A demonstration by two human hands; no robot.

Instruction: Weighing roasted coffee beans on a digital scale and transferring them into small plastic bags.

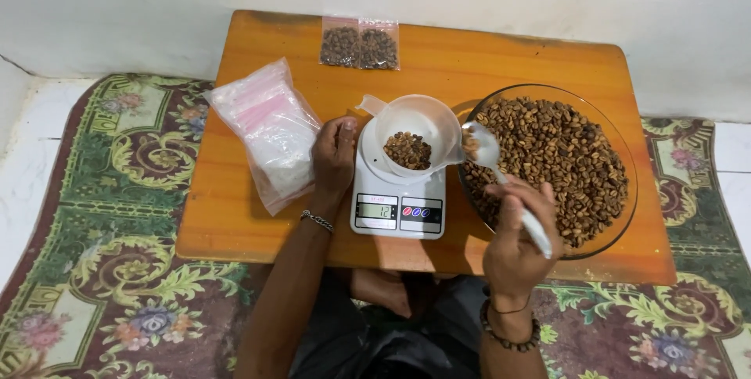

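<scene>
In the head view, the right hand (518, 232) is closed around the handle of a white spoon (501, 176), whose bowl carries a few brown beans and hovers between the rim of a white cup (415, 125) and a glass bowl (626, 168). The glass bowl sits on the right part of the wooden surface (235, 215) and is heaped with brown beans (559, 160). The white cup stands on a small white kitchen scale (397, 205) in the middle of the surface and holds a shallow layer of the same beans. The left hand (335, 154) rests with fingers curled against the left side of the scale, thumb touching the cup's wall. Just left of it lies a stack of clear plastic bags (270, 132). Two small filled bags (359, 44) lie at the far edge, near the wall. A patterned rug (102, 269) lies under the surface.
</scene>
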